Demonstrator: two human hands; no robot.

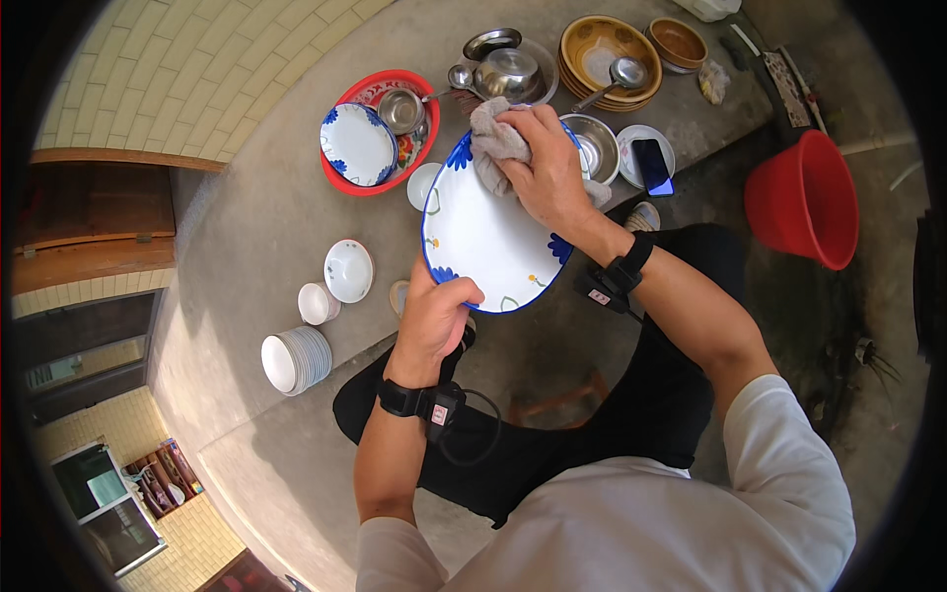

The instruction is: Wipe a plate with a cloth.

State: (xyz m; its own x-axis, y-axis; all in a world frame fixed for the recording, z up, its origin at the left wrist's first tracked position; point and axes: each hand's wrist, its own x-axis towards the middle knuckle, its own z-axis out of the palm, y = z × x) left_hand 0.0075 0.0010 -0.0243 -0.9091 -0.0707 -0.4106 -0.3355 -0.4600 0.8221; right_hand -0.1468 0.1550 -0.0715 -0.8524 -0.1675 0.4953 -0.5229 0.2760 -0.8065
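Note:
A large white oval plate (494,233) with a blue rim and painted blue flowers is held up over my knees. My left hand (438,307) grips its lower left rim, the thumb lying on the upper face. At the far end, my right hand (547,166) presses a crumpled grey cloth (494,140) against the plate. Part of that cloth hangs out to the right of the hand. Beyond the plate, a small white bowl (422,186) and a steel bowl (596,150) are partly covered by it.
A red enamel basin (431,126) holds a similar plate (358,144) and a steel ladle. Brown bowls (577,48), a steel pot (507,74) and a phone (651,167) on a saucer lie beyond. Left stands a stack of white bowls (296,360); right, a red bucket (803,200).

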